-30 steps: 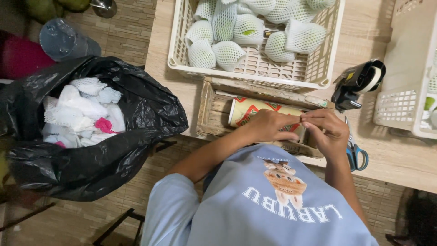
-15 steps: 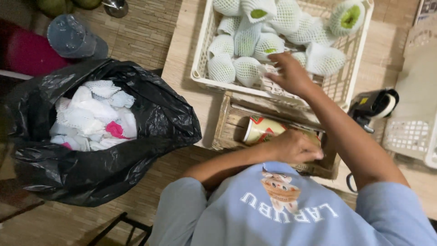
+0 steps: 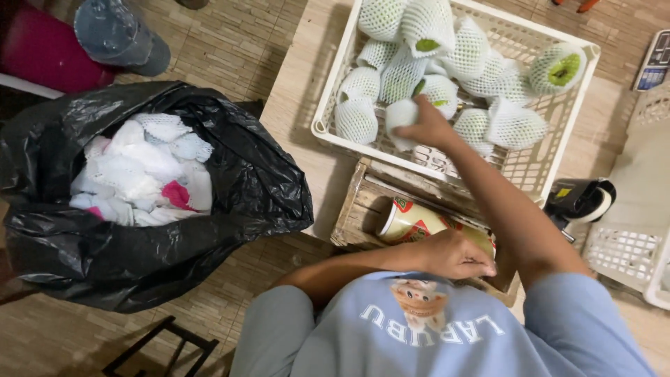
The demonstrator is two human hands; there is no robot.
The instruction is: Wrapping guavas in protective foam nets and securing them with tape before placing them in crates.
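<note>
Wooden table, white crate (image 3: 558,150) on top. Right hand (image 3: 426,124) — a second ago at chest beside left — now in crate, fingers curled round netted fruit (image 3: 399,115). Left hand (image 3: 453,255) loosely fisted over small tray (image 3: 356,216) — contents unclear.

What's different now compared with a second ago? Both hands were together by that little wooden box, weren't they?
Yes. The right hand has since left the wooden box and reached up into the white crate, closing on a net-wrapped fruit. The left hand stayed at the box beside the can. The black bag of foam nets is unchanged.
</note>
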